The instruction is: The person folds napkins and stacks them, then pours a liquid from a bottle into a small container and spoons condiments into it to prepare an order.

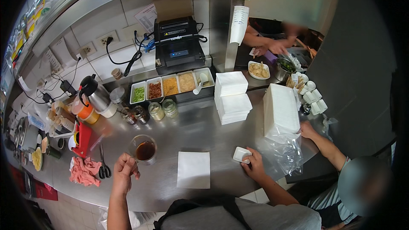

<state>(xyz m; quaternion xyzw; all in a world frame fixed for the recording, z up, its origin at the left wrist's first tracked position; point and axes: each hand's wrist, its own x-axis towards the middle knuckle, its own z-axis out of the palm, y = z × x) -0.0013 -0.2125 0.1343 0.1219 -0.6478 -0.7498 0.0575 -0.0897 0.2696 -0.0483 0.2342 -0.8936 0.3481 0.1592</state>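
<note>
A clear glass cup of dark liquid (145, 150) is held by its handle in my left hand (125, 170), at the left of the steel counter. My right hand (254, 165) grips the edge of a small white square dish (242, 155), low over the counter. Between the two hands a white paper napkin (193, 170) lies flat. Behind it rise stacks of folded white napkins (235, 105), and a plastic-wrapped napkin pack (281, 111) lies to their right.
Spice jars (156, 111) and a topping tray (172, 84) line the back. Scissors (104, 167) lie beside a pink cloth (83, 171) at left. One person (329, 147) is close on the right; another person's hands (271, 46) are beyond the post, near a bowl of food (258, 70).
</note>
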